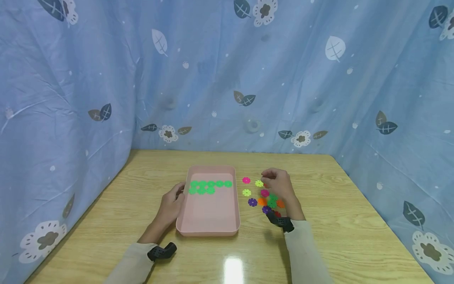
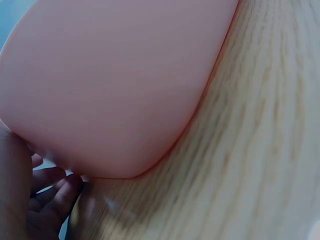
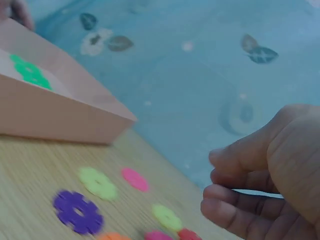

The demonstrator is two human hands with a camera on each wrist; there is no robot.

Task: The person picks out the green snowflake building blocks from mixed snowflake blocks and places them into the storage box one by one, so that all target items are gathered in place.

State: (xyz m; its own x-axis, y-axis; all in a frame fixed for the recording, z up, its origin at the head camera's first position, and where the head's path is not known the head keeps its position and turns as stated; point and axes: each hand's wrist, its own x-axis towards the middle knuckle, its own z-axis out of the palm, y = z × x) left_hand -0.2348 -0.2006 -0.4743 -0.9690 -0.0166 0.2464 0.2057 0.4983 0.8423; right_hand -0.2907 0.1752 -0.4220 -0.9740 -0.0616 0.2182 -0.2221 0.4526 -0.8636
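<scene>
A pink tray [image 1: 208, 232] lies on the table, with several green snowflake discs [image 1: 211, 184] set in two rows across its far half. At the tray's left side my left hand [image 1: 172, 203] grips the wall; in the left wrist view its fingers [image 2: 55, 200] bend against the tray's edge. My right hand [image 1: 279, 183] hovers over loose snowflake discs right of the tray. Its fingers are loosely bent, thumb near the index finger, and nothing shows between them. Near it lie a yellow disc [image 1: 259, 183], a magenta disc [image 1: 265, 193] and a purple disc [image 3: 78, 212].
Further loose discs lie on the wooden table [image 1: 340, 221], among them a pink disc [image 1: 246, 180], an orange disc [image 1: 262, 201] and green discs [image 1: 272, 203], some overlapping. A blue patterned curtain [image 1: 213, 79] stands behind the table and along both sides.
</scene>
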